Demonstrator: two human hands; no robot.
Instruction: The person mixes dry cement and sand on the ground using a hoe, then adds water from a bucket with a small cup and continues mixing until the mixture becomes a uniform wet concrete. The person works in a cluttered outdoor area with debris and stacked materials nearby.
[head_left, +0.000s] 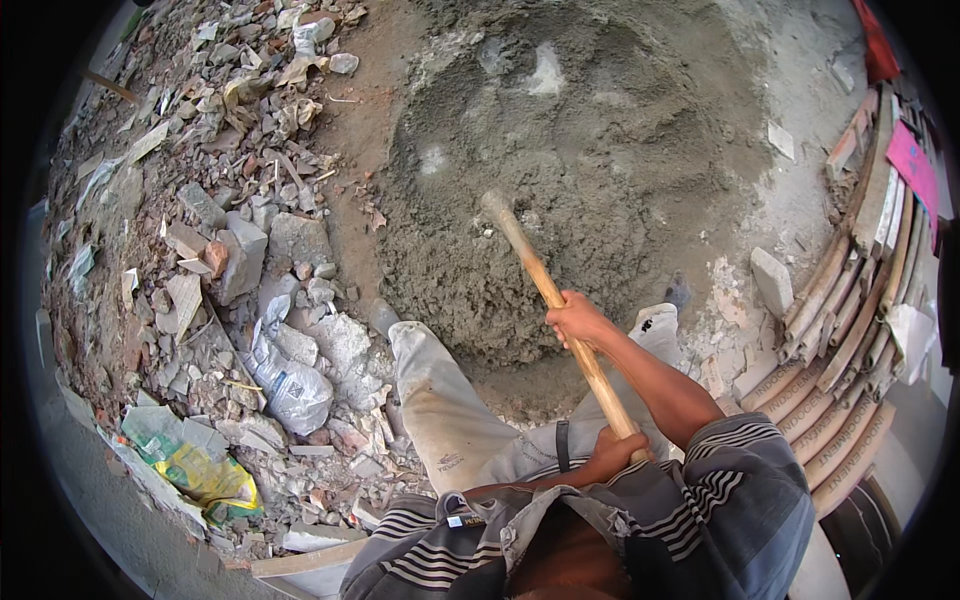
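Note:
A wooden tool handle (541, 279) slants across the view from my waist to a heap of wet grey mortar (480, 300). My right hand (581, 321) grips it around the middle. Close to the belt, my left hand (616, 454) is wrapped around the handle near its butt end. The far end of the handle (495, 201) is coated with cement, and the tool's blade cannot be seen. Mortar spreads out in a broad patch before my feet, with pale puddles (546, 69) near its far side. My legs stand apart at the near edge of the heap.
Rubble (240, 247) with broken bricks and concrete chunks covers the left side. A white plastic sack (292, 382) and a yellow-green bag (202, 469) lie there. Stacked cement sacks (825, 427), a bundle of poles (870, 300) and a pink sheet (913, 165) are on the right.

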